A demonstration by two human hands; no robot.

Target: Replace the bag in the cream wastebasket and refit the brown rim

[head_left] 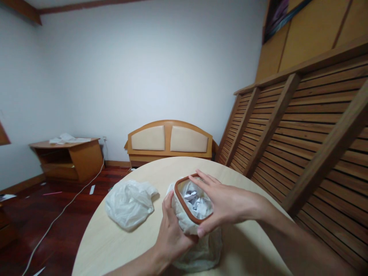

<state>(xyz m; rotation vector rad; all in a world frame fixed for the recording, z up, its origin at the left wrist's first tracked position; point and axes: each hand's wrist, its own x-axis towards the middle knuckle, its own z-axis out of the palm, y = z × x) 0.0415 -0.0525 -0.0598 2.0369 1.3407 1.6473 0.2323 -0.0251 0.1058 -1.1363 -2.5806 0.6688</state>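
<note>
**Both hands on a lined bin**

While it stands on the near part of the round table (120, 245), the small bin (192, 214) is gripped from both sides. Its brown rim (179, 201) frames an opening lined with a thin whitish liner (201, 251) that drapes down the outside walls. Inside lie crumpled white scraps (198, 201), filling it close to the rim; what they are made of cannot be told.

The left hand (171, 234) is clenched around the near side of the bin, thumb up along the liner just under the rim. The right hand (227, 203) is clamped over the far-right edge of the rim, its fingers (205, 178) spread along the top and its thumb hooked down at the near corner.

Just left of the bin, apart from it, a loose plastic bag (129, 203) lies crumpled on the table. Well beyond stand a headboard (169, 140) against the wall, a low cabinet (69, 159) at left, and slatted wooden panels (301, 130) leaning at right.
</note>
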